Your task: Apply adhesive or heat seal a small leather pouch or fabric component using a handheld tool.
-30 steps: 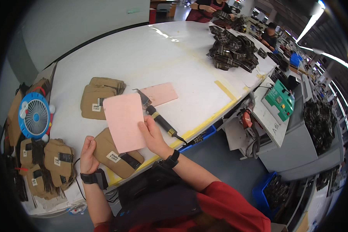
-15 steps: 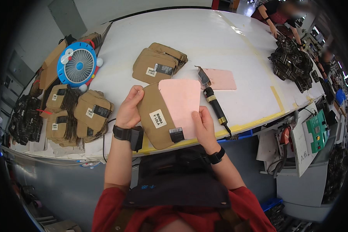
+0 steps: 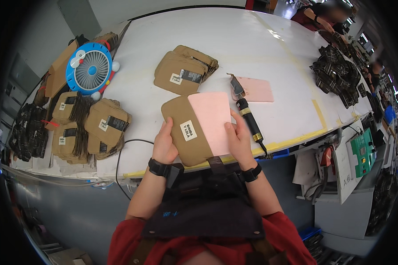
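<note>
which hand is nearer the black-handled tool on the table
Right. The right hand holds the pink sheet just left of the black-handled tool; the left hand is farther left, at the brown piece's left edge.

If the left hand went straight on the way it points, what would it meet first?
The brown piece that the left hand touches; beyond it, probably the stack of brown pieces, though depth is unclear.
</note>
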The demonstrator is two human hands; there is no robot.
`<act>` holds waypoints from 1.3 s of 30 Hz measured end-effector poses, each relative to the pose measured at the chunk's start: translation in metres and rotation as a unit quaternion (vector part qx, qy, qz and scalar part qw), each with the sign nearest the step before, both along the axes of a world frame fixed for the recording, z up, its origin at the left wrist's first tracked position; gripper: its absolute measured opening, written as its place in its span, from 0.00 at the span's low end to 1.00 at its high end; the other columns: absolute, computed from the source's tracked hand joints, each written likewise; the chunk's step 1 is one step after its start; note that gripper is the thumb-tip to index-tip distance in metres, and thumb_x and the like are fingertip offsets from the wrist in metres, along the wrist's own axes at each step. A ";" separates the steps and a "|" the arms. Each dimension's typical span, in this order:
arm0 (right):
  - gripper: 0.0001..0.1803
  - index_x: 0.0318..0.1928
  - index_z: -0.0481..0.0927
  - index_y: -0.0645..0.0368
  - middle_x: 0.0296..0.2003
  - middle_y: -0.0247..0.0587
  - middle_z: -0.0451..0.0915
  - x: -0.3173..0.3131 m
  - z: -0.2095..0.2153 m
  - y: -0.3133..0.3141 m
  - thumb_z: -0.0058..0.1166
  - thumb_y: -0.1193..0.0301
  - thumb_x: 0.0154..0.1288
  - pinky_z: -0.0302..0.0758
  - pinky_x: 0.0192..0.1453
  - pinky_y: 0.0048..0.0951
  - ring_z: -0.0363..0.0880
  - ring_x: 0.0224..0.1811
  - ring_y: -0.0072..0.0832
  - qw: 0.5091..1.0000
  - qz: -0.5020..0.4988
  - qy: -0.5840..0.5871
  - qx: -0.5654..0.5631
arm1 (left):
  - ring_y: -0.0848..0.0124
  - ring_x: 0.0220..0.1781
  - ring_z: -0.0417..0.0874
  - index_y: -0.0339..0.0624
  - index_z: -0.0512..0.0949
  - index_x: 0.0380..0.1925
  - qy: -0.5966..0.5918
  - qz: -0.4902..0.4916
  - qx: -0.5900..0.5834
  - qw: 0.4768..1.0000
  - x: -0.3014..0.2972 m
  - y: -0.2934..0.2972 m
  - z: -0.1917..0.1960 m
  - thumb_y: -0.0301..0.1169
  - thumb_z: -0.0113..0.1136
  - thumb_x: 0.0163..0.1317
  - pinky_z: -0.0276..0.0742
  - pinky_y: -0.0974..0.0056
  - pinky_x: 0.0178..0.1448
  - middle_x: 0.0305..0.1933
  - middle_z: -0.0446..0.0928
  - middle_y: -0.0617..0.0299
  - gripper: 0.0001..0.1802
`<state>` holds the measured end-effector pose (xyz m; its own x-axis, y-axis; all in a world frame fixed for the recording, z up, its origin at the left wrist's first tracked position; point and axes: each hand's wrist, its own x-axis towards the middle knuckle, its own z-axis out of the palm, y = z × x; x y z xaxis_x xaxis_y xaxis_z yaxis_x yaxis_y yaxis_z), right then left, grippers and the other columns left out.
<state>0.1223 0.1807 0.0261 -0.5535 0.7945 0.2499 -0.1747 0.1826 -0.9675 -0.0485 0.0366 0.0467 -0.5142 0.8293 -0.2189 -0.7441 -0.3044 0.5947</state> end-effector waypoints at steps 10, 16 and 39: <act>0.19 0.62 0.75 0.63 0.21 0.29 0.72 -0.013 -0.003 0.010 0.52 0.72 0.74 0.66 0.31 0.22 0.66 0.25 0.14 0.996 0.032 -0.081 0.014 | 0.63 0.68 0.74 0.41 0.64 0.69 -0.054 -0.088 -0.062 0.993 0.003 -0.001 -0.007 0.48 0.35 0.81 0.72 0.54 0.70 0.68 0.72 0.57 0.28; 0.18 0.60 0.76 0.63 0.21 0.35 0.75 -0.021 -0.010 0.002 0.52 0.71 0.74 0.70 0.31 0.27 0.70 0.23 0.22 0.991 -0.032 -0.125 0.020 | 0.63 0.69 0.72 0.41 0.63 0.70 -0.073 -0.079 -0.059 0.992 0.026 0.005 -0.034 0.44 0.35 0.82 0.70 0.55 0.71 0.69 0.70 0.56 0.26; 0.23 0.63 0.72 0.69 0.46 0.52 0.82 0.065 0.040 0.013 0.52 0.66 0.75 0.74 0.55 0.31 0.80 0.47 0.34 0.929 0.163 -0.315 0.105 | 0.46 0.76 0.62 0.33 0.73 0.60 0.747 0.014 -0.287 0.600 0.083 -0.093 -0.021 0.28 0.65 0.61 0.57 0.45 0.79 0.72 0.65 0.47 0.27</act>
